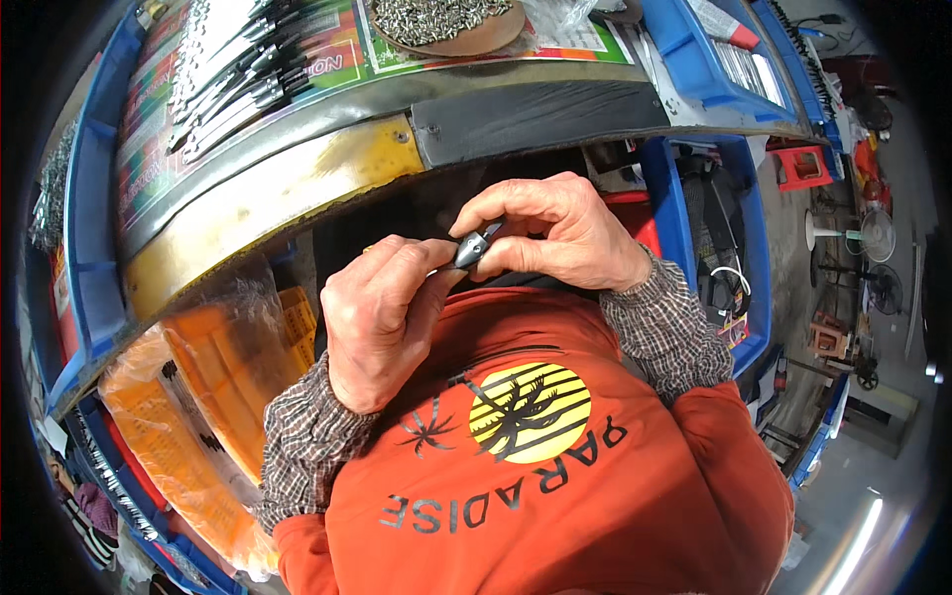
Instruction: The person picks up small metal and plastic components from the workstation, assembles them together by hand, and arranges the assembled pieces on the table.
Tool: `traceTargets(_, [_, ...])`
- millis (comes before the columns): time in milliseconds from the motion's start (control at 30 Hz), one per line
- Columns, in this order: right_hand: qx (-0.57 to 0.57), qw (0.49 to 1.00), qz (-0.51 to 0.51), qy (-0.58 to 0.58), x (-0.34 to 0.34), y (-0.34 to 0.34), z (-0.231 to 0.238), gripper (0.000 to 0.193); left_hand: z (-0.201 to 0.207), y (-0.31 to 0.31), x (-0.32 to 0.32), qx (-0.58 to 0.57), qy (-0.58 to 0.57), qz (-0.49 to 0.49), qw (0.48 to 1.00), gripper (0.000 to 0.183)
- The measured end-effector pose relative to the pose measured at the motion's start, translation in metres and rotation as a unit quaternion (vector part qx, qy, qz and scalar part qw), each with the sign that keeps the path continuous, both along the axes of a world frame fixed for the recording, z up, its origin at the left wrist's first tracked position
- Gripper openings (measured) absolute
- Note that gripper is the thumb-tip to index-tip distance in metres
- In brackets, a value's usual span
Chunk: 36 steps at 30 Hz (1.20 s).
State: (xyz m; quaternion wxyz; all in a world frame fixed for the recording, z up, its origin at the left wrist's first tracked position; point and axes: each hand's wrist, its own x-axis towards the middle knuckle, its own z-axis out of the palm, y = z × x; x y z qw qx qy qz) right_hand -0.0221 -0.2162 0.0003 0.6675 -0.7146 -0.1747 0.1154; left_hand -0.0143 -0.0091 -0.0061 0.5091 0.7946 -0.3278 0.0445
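Close to my body, just in front of the bench edge, both hands meet around a small dark part (474, 245) with a glossy, tapered shape and a tiny bright spot on it. Its exact kind cannot be made out. My left hand (382, 312) pinches the lower left end between thumb and fingertips. From the other side my right hand (560, 233) grips the upper right end with thumb and index finger. The fingers hide much of the part. On the bench at the upper left lies a row of slim silver tools (238, 84) with black sections.
A round tray of small metal pieces (441, 22) stands at the bench's far side. Blue bins flank it: one at left (94, 208), one upper right (694, 59), one lower right (759, 238). Orange plastic-wrapped packs (188, 397) sit below left. A fan (878, 235) stands at right.
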Motion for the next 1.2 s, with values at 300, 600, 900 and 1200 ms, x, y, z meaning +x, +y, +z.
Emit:
traceTargets(300, [-0.129,0.986,-0.004,-0.107,-0.012,-0.003,-0.004,0.02,-0.012,-0.001,-0.008,0.009,-0.048,0.006,0.999,0.022])
traceTargets(600, [-0.135,0.987,0.003,-0.091,-0.017,-0.002,-0.015,0.019,-0.022,-0.003,-0.016,0.017,-0.05,0.024,0.998,0.022])
traceTargets(900, [-0.117,0.988,-0.011,-0.097,-0.021,0.001,-0.021,0.017,-0.023,-0.002,-0.014,0.018,-0.058,0.019,0.998,0.023])
traceTargets(1200, [-0.107,0.989,-0.037,-0.098,-0.021,0.004,-0.023,0.018,-0.025,-0.001,-0.01,0.012,-0.072,0.013,0.997,0.025])
